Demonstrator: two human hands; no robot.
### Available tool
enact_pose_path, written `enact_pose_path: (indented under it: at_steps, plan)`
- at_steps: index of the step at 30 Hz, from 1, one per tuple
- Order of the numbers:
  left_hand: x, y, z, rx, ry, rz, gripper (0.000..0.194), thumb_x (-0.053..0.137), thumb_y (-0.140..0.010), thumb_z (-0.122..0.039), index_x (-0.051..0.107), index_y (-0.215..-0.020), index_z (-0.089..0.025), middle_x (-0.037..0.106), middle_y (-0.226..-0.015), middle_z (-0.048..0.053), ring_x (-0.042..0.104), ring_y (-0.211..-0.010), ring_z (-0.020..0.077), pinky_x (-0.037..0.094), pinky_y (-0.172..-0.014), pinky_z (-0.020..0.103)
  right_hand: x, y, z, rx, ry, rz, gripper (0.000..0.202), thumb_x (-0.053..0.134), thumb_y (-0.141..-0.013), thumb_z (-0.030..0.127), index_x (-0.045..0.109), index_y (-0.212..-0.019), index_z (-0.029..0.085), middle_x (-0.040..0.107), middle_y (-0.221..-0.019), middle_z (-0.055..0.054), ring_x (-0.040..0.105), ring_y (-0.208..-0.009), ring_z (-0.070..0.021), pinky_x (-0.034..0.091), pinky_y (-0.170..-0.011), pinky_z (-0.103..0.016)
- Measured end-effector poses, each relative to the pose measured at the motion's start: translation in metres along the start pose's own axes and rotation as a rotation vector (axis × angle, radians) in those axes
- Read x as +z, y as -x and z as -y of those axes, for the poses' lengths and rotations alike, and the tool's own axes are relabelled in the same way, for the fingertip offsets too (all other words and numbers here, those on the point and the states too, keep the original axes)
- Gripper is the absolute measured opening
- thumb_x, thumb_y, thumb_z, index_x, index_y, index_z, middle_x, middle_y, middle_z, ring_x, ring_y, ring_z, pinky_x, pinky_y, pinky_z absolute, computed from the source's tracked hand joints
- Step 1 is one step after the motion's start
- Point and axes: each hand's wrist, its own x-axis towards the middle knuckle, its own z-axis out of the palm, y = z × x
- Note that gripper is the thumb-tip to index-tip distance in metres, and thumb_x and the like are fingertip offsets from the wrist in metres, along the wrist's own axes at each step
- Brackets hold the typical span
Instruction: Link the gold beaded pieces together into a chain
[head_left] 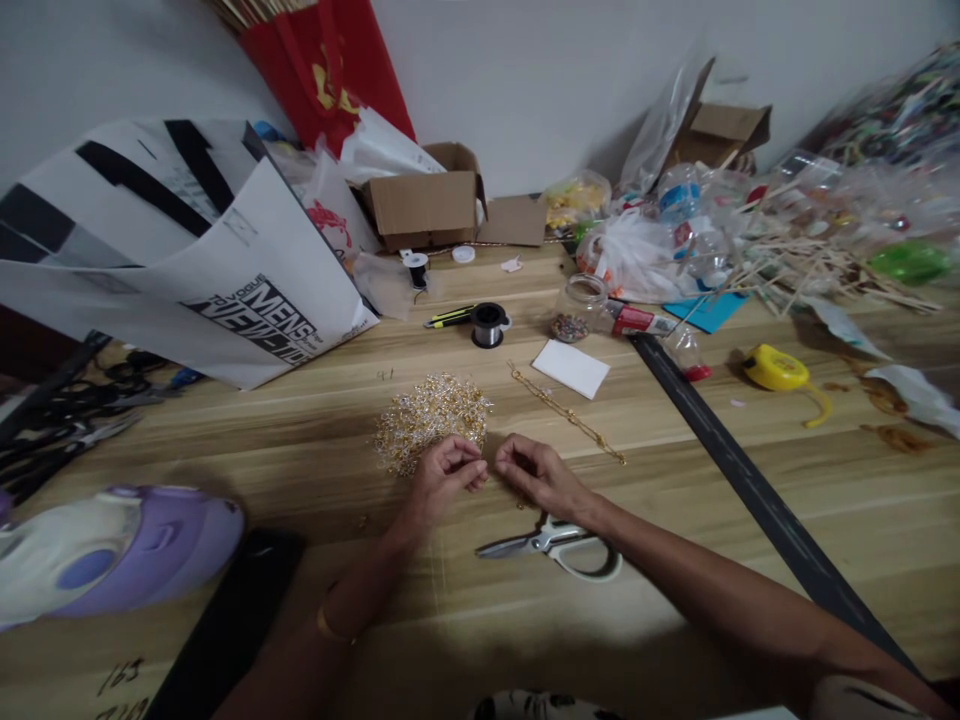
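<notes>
My left hand [454, 470] is closed in a pinch at the front right edge of a pile of gold and silver beaded wire [427, 415]. Close beside it, my right hand [536, 472] also pinches, its fingertips a small gap from the left ones. Whatever lies between the fingers is too small to make out. Below the right hand lies a pair of scissors [551, 543] with white handles, blades pointing left. A gold beaded chain [568, 412] stretches across the table behind the right hand. Farther back stands a spool of silver wire [489, 326].
A white card [571, 369], a jar of beads [579, 310] and a yellow tape measure [780, 370] lie farther back. Left are a large white bag [277, 290] and a purple-and-white object [150, 550]. Thin sticks [802, 265] and plastic bags crowd the back right.
</notes>
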Motion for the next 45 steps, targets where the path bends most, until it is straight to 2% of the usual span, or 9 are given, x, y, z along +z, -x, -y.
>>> enact_pose_path:
  at_steps: [7,16,21,27,33,39,41,43,45]
  plan:
    - [0.0,-0.003,0.002,-0.017,-0.038,0.025,0.025,0.073,-0.062,-0.033,0.06,-0.068,-0.013,0.062,-0.056,0.0,0.055,-0.051,0.0096,0.045,-0.052,0.021,0.0,0.001,0.0,-0.104,0.105,-0.037,0.024,0.047,-0.09,0.036,0.053,-0.078,0.016,0.048,-0.069,0.0,0.042,-0.06,-0.0109,0.033,-0.054,-0.022]
    - [0.005,-0.007,0.008,-0.016,-0.047,0.044,0.025,0.074,-0.06,-0.03,0.059,-0.07,-0.013,0.059,-0.054,-0.002,0.053,-0.05,0.0086,0.043,-0.05,0.02,-0.001,0.001,0.001,-0.187,0.16,-0.061,0.021,0.049,-0.09,0.032,0.057,-0.079,0.016,0.052,-0.074,-0.003,0.049,-0.068,-0.0143,0.038,-0.062,-0.025]
    - [0.005,-0.006,0.004,0.008,-0.07,0.061,0.022,0.073,-0.061,-0.028,0.056,-0.066,-0.014,0.057,-0.054,-0.002,0.052,-0.051,0.0086,0.043,-0.05,0.019,-0.002,0.001,0.003,-0.198,0.177,-0.063,0.021,0.049,-0.09,0.033,0.057,-0.078,0.017,0.053,-0.074,-0.003,0.05,-0.069,-0.0148,0.039,-0.063,-0.026]
    - [0.002,-0.005,-0.001,-0.033,-0.132,0.109,0.014,0.069,-0.064,-0.025,0.063,-0.063,-0.013,0.059,-0.053,-0.001,0.052,-0.051,0.0096,0.043,-0.053,0.022,-0.004,0.0,0.002,-0.22,0.236,-0.061,0.021,0.048,-0.09,0.031,0.058,-0.079,0.017,0.054,-0.075,-0.004,0.051,-0.071,-0.0155,0.04,-0.064,-0.026]
    - [-0.002,-0.008,0.004,-0.056,-0.136,0.129,0.015,0.07,-0.062,-0.026,0.065,-0.063,-0.012,0.059,-0.054,0.0,0.052,-0.05,0.0099,0.042,-0.053,0.022,-0.006,-0.001,0.006,-0.286,0.295,-0.01,0.018,0.047,-0.091,0.026,0.058,-0.081,0.017,0.055,-0.078,-0.005,0.052,-0.072,-0.0152,0.04,-0.065,-0.026]
    - [-0.003,-0.006,0.008,-0.013,-0.16,0.169,0.017,0.071,-0.062,-0.026,0.062,-0.059,-0.012,0.056,-0.052,-0.002,0.049,-0.051,0.0089,0.038,-0.051,0.02,-0.003,0.0,0.015,-0.289,0.346,0.033,0.014,0.047,-0.091,0.023,0.058,-0.084,0.017,0.056,-0.079,-0.005,0.054,-0.072,-0.0149,0.043,-0.066,-0.025]
    - [-0.003,-0.005,0.01,-0.016,-0.147,0.182,0.019,0.071,-0.062,-0.028,0.061,-0.06,-0.012,0.056,-0.052,-0.002,0.049,-0.051,0.0087,0.038,-0.051,0.019,-0.004,0.002,0.022,-0.29,0.412,0.029,0.012,0.045,-0.091,0.02,0.057,-0.088,0.017,0.056,-0.083,-0.006,0.055,-0.075,-0.0153,0.044,-0.067,-0.026]
    - [-0.004,-0.004,0.011,-0.02,-0.135,0.216,0.022,0.071,-0.063,-0.031,0.061,-0.061,-0.011,0.057,-0.054,-0.001,0.051,-0.052,0.009,0.04,-0.052,0.02,-0.008,0.002,0.031,-0.286,0.549,0.021,0.013,0.046,-0.09,0.019,0.056,-0.099,0.017,0.055,-0.097,-0.009,0.056,-0.081,-0.0172,0.047,-0.068,-0.028]
    - [-0.004,-0.002,0.01,-0.029,-0.122,0.238,0.026,0.072,-0.063,-0.035,0.062,-0.063,-0.011,0.059,-0.056,0.001,0.052,-0.052,0.0093,0.042,-0.053,0.021,-0.019,-0.006,0.041,-0.315,0.721,-0.006,0.028,0.048,-0.087,0.019,0.051,-0.115,0.017,0.052,-0.111,-0.012,0.055,-0.086,-0.0201,0.049,-0.07,-0.032]
